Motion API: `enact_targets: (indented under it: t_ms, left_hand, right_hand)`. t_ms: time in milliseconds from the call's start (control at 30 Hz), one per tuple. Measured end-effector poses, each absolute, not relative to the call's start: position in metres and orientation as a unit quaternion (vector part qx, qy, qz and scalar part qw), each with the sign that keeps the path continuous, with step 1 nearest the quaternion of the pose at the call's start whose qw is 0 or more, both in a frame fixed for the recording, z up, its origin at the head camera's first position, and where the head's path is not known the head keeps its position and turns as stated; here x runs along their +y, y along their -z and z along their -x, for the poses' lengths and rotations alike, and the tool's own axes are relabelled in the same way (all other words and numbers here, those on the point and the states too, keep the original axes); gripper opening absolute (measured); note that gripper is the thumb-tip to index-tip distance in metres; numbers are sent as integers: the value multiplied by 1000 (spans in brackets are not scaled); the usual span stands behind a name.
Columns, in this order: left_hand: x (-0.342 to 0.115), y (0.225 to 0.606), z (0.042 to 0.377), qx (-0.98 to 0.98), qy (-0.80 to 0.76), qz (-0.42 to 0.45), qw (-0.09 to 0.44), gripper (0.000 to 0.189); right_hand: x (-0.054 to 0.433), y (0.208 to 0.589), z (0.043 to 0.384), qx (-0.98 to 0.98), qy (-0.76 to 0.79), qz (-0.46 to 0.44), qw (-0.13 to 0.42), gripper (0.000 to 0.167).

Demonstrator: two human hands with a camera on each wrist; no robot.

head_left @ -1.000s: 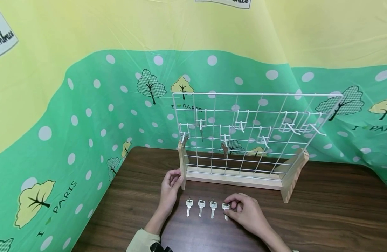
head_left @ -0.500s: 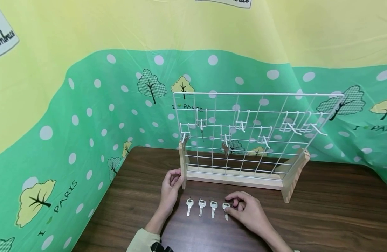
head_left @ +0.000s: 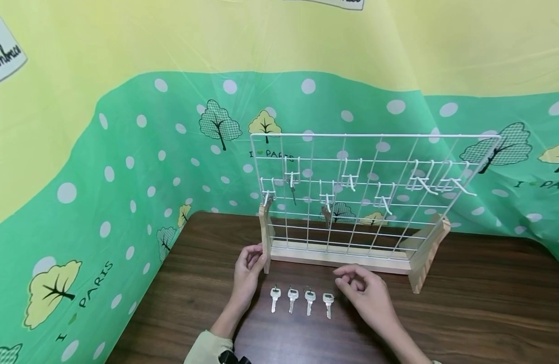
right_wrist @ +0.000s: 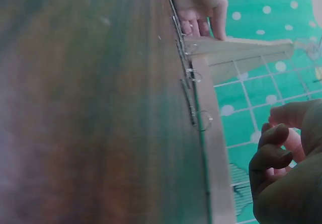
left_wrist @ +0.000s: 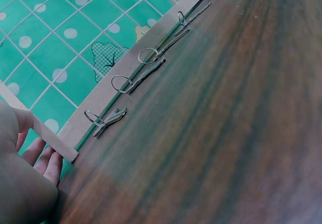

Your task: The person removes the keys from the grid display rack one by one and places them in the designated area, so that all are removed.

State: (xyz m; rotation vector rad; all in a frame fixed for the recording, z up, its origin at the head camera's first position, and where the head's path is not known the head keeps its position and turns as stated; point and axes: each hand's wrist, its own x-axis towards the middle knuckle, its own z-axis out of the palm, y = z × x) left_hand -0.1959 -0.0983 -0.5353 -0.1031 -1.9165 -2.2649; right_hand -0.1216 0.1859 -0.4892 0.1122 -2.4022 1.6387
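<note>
My left hand (head_left: 247,275) grips the left wooden end panel (head_left: 264,237) of a white wire grid rack, thumb on one side and fingers on the other, as the left wrist view shows. Several silver keys lie in a row on the table before the rack; their rings (left_wrist: 121,84) stand up. Just right of the rightmost key (head_left: 328,299), my right hand (head_left: 369,298) is raised with fingers loosely bent and holds nothing. In the right wrist view its fingertips (right_wrist: 276,133) are apart from the keys.
White double-wire hooks (head_left: 350,179) hang across the grid. Keys hang from hooks at its left part, one a dark key (head_left: 326,216). The wooden base bar (head_left: 338,257) runs behind the loose keys. A green and yellow patterned cloth (head_left: 138,192) surrounds the dark wooden table (head_left: 498,293).
My right hand has let go of the rightmost key and moved up and to the right, leaving that key on the table. The left hand keeps its grip on the rack.
</note>
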Motion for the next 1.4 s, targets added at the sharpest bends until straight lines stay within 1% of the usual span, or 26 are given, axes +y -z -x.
enact_targets:
  t_ms: [300,567,767,1100,1267,1400]
  left_hand:
    - [-99,535,196,-646,757,37,87,29]
    - [-98,536,196,-645,758,38,87,29]
    - [-97,537,197,-654,751,33,88,28]
    - [-98,537,198,-655,751,28,85,28]
    - [-98,536,198,-652,753,27,84,28]
    - [-98,537,198,-650,754,28,84,28]
  right_hand:
    - [180,464,122,-791,-589,-59,155,15]
    - [175,440,128,-778,-602,-65,168,13]
    - [171,425,132,-768,-607,-75,191,11]
    - [170,401,141,-760,-597,-80,242,14]
    - [165,392,149,-753,-609,-63,241,13]
    - [161,389,156,-752,-614,-49,234,17]
